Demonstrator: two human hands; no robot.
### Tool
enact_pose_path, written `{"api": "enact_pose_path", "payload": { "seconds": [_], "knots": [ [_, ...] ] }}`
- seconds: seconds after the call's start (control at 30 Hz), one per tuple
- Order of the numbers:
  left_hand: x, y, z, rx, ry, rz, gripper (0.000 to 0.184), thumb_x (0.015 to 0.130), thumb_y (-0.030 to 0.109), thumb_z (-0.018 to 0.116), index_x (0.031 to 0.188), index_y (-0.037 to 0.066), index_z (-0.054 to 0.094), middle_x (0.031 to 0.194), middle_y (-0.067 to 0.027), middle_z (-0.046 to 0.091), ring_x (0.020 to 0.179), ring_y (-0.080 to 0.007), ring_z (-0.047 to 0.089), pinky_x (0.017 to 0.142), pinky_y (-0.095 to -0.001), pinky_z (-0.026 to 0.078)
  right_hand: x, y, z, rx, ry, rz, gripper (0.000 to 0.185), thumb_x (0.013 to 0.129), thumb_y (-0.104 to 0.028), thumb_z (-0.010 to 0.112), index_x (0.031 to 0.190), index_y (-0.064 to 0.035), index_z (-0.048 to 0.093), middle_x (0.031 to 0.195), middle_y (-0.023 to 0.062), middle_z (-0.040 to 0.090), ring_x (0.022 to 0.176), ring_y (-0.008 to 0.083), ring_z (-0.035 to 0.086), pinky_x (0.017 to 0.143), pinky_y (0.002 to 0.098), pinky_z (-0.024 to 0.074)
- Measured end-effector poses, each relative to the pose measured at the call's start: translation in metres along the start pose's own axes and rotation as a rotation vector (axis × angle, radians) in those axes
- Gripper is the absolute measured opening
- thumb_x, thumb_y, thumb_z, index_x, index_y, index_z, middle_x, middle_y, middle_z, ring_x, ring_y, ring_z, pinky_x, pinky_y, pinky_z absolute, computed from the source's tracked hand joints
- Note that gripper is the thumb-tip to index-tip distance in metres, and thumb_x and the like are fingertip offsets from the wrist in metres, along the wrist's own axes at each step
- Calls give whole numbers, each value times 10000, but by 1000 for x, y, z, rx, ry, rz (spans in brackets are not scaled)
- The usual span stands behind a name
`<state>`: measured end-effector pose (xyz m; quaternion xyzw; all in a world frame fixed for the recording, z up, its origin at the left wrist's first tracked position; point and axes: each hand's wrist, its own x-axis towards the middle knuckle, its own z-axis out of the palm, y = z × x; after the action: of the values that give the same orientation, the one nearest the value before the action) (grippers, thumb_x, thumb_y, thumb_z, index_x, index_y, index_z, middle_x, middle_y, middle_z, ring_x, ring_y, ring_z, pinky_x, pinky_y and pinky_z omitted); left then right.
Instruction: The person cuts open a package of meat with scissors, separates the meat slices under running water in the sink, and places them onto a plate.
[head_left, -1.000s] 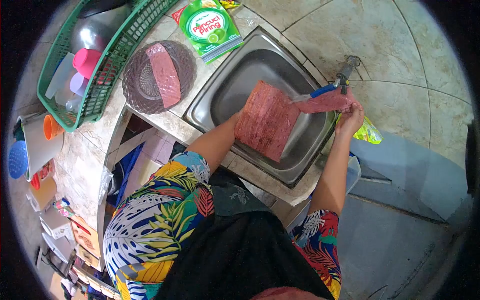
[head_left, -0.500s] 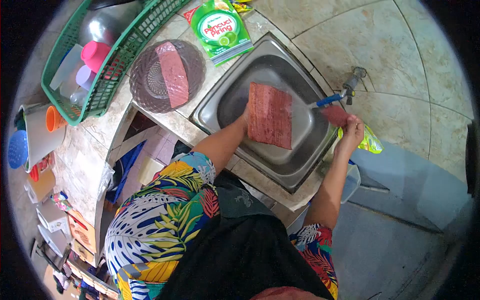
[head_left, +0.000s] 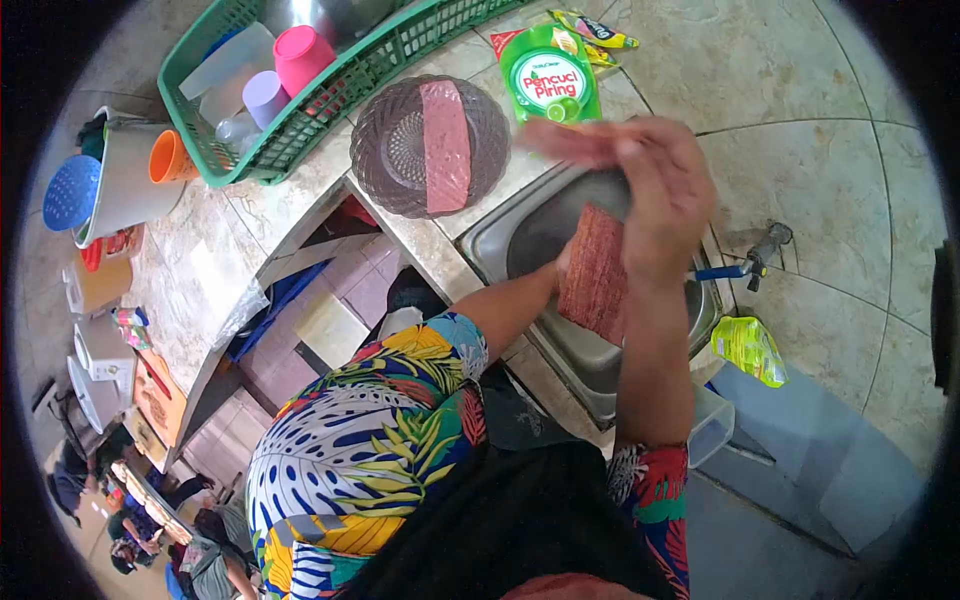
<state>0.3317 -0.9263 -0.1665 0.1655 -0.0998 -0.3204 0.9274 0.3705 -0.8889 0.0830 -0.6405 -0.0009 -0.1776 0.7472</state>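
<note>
Clamped between the fingers and thumb of your right hand [head_left: 668, 195] is a thin pink strip [head_left: 568, 143], though blur hides exactly where each finger presses. Your left hand [head_left: 563, 266] is closed on the left edge of a thick reddish block [head_left: 596, 270], with most of its fingers hidden behind it. You have the block over the sink [head_left: 540, 222], tilted, its right part covered by your right forearm. The strip points left from your raised hand, its end showing just right of the glass plate [head_left: 382, 150]; how high it hangs, you cannot tell from here.

As for progress, one pink slice [head_left: 445, 145] is already down, lying across the plate from far rim to near rim. The other two pieces in sight, the strip and the block, are both in your hands and not yet set down. The tap [head_left: 768, 250], right of the sink, has its blue spout [head_left: 718, 273] aimed left, partly behind your arm, so whether water runs is unclear. Beyond the plate and sink stands your green pouch [head_left: 548, 80], with the green basket [head_left: 340, 115] farther left.
</note>
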Motion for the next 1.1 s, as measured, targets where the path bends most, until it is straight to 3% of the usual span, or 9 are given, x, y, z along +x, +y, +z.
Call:
{"api": "enact_pose_path", "payload": {
  "seconds": [0.1, 0.17, 0.27, 0.37, 0.5, 0.63, 0.83, 1.1],
  "knots": [
    [23, 4, -11, -43, 30, -18, 777, 789, 683, 371, 1265, 71, 409, 1242, -119, 478, 1108, -305, 482, 951, -482, 380, 5, 42, 21, -99, -121, -65, 144, 791, 45, 514, 922, 14, 564, 948, 105, 619, 937, 146, 565, 810, 267, 438],
    [6, 8, -10, -83, 38, -46, 777, 788, 684, 372, 1264, 69, 410, 1241, -120, 479, 1106, -305, 483, 950, -482, 381, -8, 70, 18, -359, -284, -126, 150, 792, 19, 515, 934, 9, 564, 950, 109, 635, 931, 194, 599, 841, 330, 456],
    [-25, 17, -11, -167, 38, -123, 778, 788, 684, 373, 1262, 67, 411, 1238, -122, 479, 1104, -305, 485, 948, -482, 383, -47, 92, -12, -547, -301, -120, 173, 758, 20, 530, 921, -7, 578, 982, 109, 625, 988, 244, 577, 896, 362, 415],
    [-17, 10, -13, -258, 43, -211, 779, 787, 684, 374, 1259, 65, 412, 1236, -123, 480, 1102, -305, 486, 946, -481, 385, -96, 97, -77, -743, -226, -32, 180, 759, 27, 539, 924, -11, 601, 999, 118, 617, 972, 240, 577, 869, 320, 422],
    [-26, 6, -5, -331, 78, -306, 781, 786, 685, 376, 1257, 63, 414, 1233, -125, 481, 1099, -305, 489, 944, -481, 387, -154, 74, -165, -1011, 3, 186, 179, 727, -76, 649, 898, -31, 619, 1010, 108, 606, 982, 248, 558, 863, 341, 410],
    [-29, 4, -3, -361, 108, -384, 782, 785, 685, 377, 1254, 60, 416, 1230, -127, 482, 1097, -305, 491, 942, -481, 389, -185, 56, -207, -1076, -162, 315, 309, 661, -147, 728, 936, -68, 611, 1052, 90, 546, 1023, 265, 491, 869, 345, 393],
    [-30, 9, -6, -377, 151, -466, 784, 784, 686, 379, 1250, 56, 419, 1225, -130, 484, 1093, -305, 495, 938, -481, 392, -195, 75, -214, -1000, -270, 376, 349, 635, -108, 726, 956, -60, 597, 1058, 98, 519, 1023, 275, 492, 883, 346, 376],
    [-29, 11, -15, -433, 220, -511, 787, 782, 687, 382, 1244, 51, 422, 1219, -133, 486, 1087, -305, 499, 934, -480, 396, -187, 82, -226, -975, -317, 349, 229, 693, -66, 684, 909, -43, 612, 1030, 88, 538, 1000, 257, 519, 852, 329, 410]
  ]
}}
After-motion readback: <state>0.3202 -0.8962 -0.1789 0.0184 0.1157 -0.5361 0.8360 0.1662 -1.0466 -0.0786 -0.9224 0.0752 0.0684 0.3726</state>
